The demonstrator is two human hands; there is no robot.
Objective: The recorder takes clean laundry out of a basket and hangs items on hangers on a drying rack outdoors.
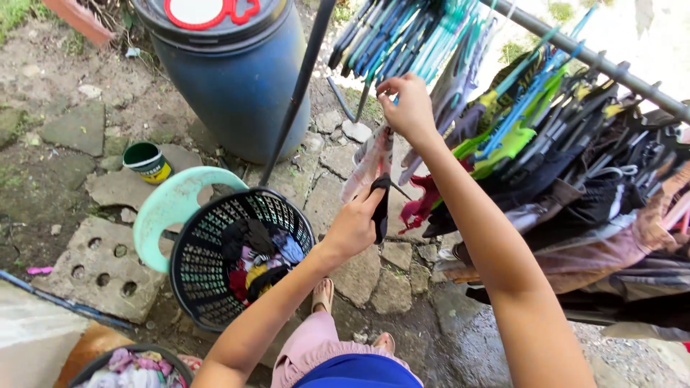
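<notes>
The small pale garment (374,154) hangs mid-frame, just left of the crowded clothes rail (596,61). It may slip to the wet stones (374,280) — only fingertips hold it. The right hand (411,108), arm raised, pinches its top; the left hand (353,226) grips a dark cloth (381,208) lower down, above the laundry basket (237,251).

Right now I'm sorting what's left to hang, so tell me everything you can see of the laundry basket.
The basket is round, dark plastic with slotted, perforated walls and a thick rim. It is tilted, its mouth facing the camera, leaning against a pale green plastic stool on the stone paving. Inside lies a small heap of clothes in black, red, yellow and blue, filling only the bottom. A dark pole rises just behind its rim. Neither hand touches it.
</notes>
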